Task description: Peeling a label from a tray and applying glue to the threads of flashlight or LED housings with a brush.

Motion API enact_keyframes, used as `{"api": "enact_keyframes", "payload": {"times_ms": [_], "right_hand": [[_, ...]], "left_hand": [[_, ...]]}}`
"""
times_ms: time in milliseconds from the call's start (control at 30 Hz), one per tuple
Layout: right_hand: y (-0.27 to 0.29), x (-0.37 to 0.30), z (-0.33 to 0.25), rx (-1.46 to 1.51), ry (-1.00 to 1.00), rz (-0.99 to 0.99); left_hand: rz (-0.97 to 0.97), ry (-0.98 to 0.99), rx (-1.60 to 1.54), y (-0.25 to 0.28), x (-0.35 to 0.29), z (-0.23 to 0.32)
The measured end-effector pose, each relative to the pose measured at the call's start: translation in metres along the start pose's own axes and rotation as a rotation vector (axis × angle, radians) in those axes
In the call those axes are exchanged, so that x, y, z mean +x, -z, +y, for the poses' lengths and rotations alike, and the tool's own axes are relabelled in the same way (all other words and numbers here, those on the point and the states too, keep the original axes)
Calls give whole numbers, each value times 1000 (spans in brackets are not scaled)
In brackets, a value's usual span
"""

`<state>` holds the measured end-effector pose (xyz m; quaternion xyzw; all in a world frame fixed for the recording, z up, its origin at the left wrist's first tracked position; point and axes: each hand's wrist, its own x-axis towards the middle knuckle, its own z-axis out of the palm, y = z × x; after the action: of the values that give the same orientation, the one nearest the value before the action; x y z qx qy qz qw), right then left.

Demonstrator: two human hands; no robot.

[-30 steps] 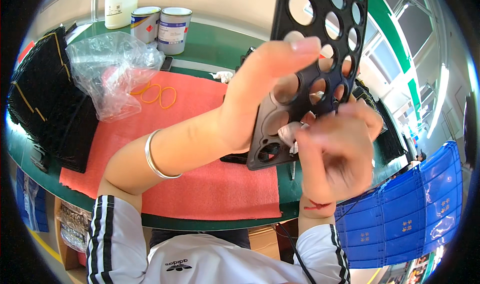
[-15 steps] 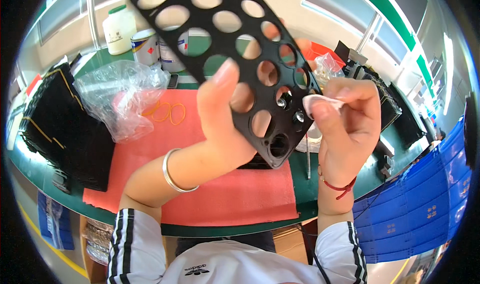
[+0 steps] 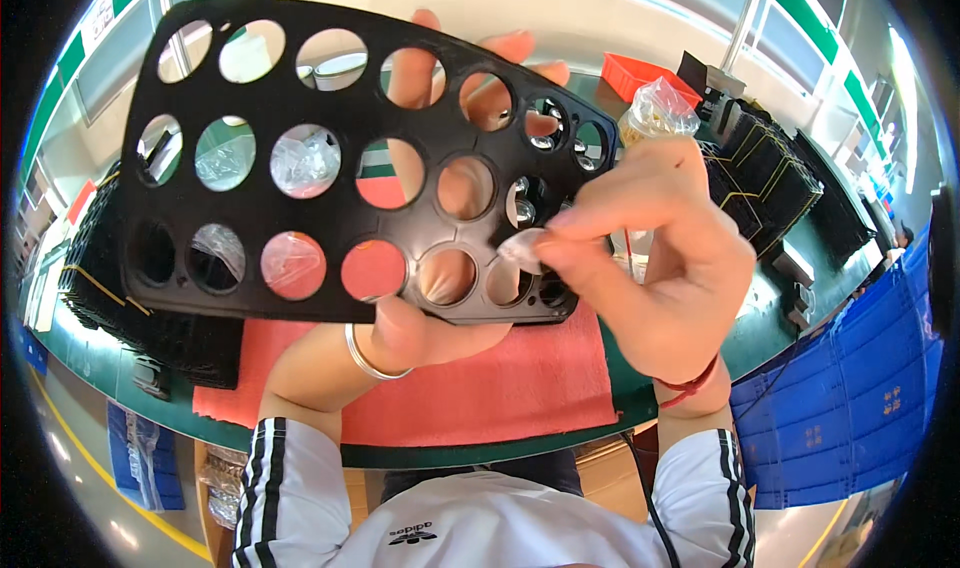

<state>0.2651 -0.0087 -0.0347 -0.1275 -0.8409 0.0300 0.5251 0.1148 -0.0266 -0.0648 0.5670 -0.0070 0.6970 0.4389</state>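
A black panel with rows of large round holes is held up in front of me, its broad face toward me. My left hand grips it, with the thumb at the lower edge and the fingers behind, partly seen through the holes. Shiny round metallic pieces show in a few holes near the panel's right end. Between thumb and forefinger, my right hand pinches a small white cloth. The cloth lies at the panel's lower right face; whether it presses on the surface is hard to tell.
Below is a red mat on a green table. Stacks of black panels stand at the left and right. A red bin and a clear plastic bag sit at the back right, blue sheeting beyond the right edge.
The panel has turned from a steep slant to nearly level, and its far end has swung left and down. My right hand and the cloth have moved lower and left across the panel.
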Motion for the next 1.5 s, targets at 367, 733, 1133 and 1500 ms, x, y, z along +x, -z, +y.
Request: {"api": "enact_keyframes", "payload": {"times_ms": [367, 733, 1133, 1500], "right_hand": [[-13, 3, 10, 848, -471, -13], [-1, -2, 4, 785, -596, -129], [-9, -5, -6, 687, -467, -17], [-3, 4, 6, 145, -23, 60]], "left_hand": [[426, 640, -271, 5, -7, 40], [349, 685, -319, 9, -3, 35], [23, 76, -180, -9, 0, 13], [-104, -25, -237, -1, 8, 12]]}}
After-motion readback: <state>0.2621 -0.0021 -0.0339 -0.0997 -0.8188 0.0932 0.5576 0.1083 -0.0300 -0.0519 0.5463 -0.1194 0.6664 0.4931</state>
